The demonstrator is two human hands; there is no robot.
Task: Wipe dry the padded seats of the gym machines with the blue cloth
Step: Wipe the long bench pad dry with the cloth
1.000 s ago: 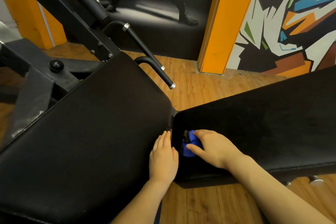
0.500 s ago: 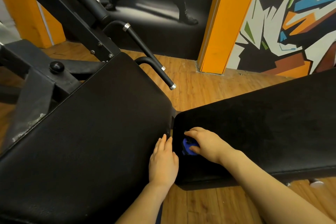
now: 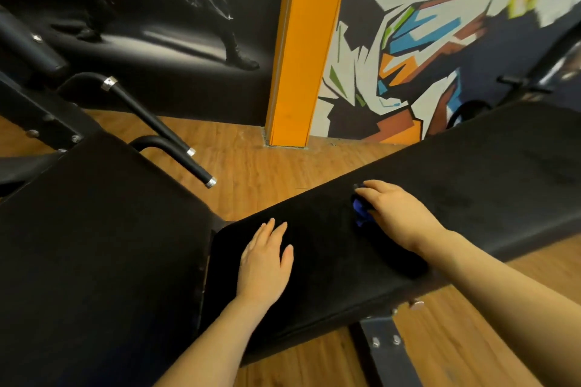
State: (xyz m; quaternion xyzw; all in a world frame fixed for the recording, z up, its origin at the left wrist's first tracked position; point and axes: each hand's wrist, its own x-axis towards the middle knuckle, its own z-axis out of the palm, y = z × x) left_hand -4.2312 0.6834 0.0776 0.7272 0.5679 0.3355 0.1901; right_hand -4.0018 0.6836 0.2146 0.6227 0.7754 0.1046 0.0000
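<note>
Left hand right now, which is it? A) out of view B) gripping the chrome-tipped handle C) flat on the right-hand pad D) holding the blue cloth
C: the left hand lies flat, fingers straight, on the long black pad, while the right hand holds the blue cloth further along it.

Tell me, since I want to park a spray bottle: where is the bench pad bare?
Bare between the left hand and right hand, and beyond the cloth toward the mural. Crowded at the pad's near end.
</note>
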